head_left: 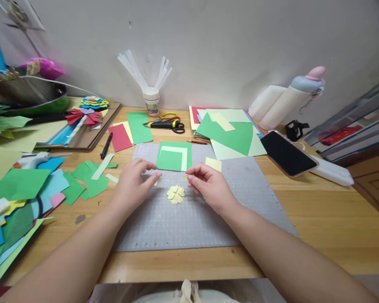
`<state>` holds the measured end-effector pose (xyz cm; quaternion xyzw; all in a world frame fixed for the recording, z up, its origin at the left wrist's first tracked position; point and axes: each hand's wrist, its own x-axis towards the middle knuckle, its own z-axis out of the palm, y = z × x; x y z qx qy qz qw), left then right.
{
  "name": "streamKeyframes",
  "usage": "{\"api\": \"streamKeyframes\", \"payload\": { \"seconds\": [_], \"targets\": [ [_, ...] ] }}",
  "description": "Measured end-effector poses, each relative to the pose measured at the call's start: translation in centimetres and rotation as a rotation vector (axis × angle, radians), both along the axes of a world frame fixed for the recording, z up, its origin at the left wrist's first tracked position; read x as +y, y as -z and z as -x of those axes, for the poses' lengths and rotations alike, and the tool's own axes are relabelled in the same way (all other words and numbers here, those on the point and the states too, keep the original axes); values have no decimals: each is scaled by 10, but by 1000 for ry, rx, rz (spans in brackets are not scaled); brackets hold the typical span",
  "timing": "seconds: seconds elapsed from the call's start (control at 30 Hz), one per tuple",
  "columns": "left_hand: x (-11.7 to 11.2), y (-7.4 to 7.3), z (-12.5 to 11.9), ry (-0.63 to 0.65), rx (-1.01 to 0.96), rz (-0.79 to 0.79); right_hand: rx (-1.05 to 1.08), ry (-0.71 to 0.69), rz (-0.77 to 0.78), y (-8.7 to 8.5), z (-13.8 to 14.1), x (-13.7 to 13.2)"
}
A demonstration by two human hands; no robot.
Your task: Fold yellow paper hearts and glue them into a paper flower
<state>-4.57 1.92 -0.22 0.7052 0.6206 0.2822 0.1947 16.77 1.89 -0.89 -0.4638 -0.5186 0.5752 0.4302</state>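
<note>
A pale yellow paper flower (176,195) of layered petals lies on the grey cutting mat (196,229), between my two hands. My left hand (135,184) is left of the flower, thumb and forefinger apart; a small yellow paper scrap (156,183) shows just under its thumb. On the other side, my right hand (210,186) has thumb and forefinger pinched together at a small yellow paper piece (185,178), partly hidden by the fingertips. Beyond the hands are a green paper square (169,161) with a pale strip piece on it and a yellow paper square (213,164).
Green paper scraps (96,185) and a black pen (106,146) lie left of the mat. Scissors (178,126), a box cutter (162,124) and a paper cup (151,102) of white sticks stand behind. Rightward are stacked papers (230,134), a phone (289,152) and a bottle (286,103).
</note>
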Motion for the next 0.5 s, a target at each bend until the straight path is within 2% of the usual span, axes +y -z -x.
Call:
{"api": "streamKeyframes", "payload": {
  "seconds": [0.03,0.13,0.2,0.27,0.4,0.5],
  "targets": [
    [-5,-2,-6,41,-82,11,-8,-25,-17,1,1,-2],
    [-22,-8,-26,192,-308,180,-3,-107,-103,2,7,-13],
    [-29,-11,-31,251,-316,239,6,-173,-138,3,10,-18],
    [-27,-11,-24,159,-232,216,8,-169,-163,3,10,-21],
    [-3,-6,15,-189,-101,112,-10,-56,-211,3,5,-14],
    [13,2,39,-302,20,93,-40,1,-187,6,2,-5]
  ]
}}
